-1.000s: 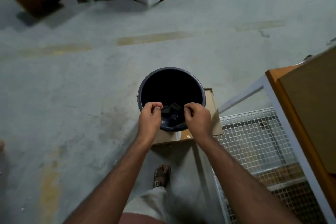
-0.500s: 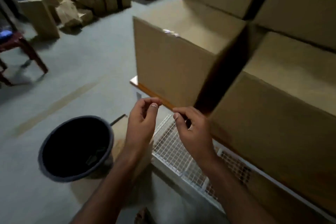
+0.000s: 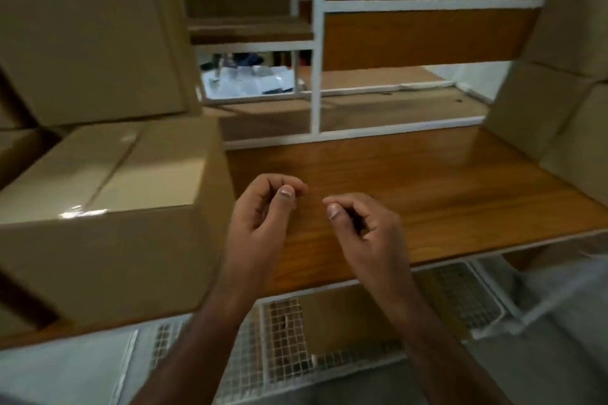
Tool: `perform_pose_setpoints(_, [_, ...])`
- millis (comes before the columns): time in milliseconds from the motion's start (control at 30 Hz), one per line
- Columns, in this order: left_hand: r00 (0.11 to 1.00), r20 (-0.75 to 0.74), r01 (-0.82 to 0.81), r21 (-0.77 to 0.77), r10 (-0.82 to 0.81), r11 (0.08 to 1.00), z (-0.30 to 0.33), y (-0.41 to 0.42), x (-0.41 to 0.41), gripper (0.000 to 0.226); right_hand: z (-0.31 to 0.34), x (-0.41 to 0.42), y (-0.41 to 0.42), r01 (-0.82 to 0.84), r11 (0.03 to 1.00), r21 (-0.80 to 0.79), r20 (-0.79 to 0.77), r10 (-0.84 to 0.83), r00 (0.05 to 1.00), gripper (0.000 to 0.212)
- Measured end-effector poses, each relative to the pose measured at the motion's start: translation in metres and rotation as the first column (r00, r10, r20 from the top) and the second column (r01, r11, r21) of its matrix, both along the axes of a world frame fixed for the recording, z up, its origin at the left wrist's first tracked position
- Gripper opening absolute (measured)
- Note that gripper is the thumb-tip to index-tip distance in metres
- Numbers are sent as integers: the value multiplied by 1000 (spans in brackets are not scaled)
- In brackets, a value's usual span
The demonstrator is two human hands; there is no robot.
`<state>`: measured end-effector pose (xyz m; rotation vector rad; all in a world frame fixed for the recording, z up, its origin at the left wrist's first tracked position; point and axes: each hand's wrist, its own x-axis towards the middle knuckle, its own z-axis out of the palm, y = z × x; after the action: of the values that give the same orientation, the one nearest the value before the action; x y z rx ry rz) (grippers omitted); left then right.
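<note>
A taped cardboard box (image 3: 108, 194) sat at the left end of the wooden desk (image 3: 427, 181). Just right of it the left hand (image 3: 260, 217) hovered above the desk, fingers curled, thumb pressed to forefinger, nothing visible between them. The right hand (image 3: 368, 227) hung near it, not touching, fingers curled likewise. Stacked cartons (image 3: 566, 76) stood farthest right.

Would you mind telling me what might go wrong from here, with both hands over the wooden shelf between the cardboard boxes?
1. The left hand is close beside the cardboard box, which stands at the front edge of the wooden shelf; a sideways knock might push it off.
2. The stacked boxes stand to the right of the right hand, so a wide reach may bump them.
</note>
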<state>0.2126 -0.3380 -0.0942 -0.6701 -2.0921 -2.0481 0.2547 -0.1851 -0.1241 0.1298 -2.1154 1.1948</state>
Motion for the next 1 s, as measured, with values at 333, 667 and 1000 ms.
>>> perform_pose_setpoints(333, [909,108,415,-129,-403,901,-4,193,-19,21,0,43,191,430,883,-187,1,-438,899,17])
perform_pose_setpoints(667, [750,136,661,-120,-648,740,-4,370,-83,22,4,14,316,698,699,-156,81,-695,715,17])
perform_pose_setpoints(1000, [546,123,835,2,-829,550,31,514,-101,16,38,1,432,864,500,-65,-42,-866,498,21])
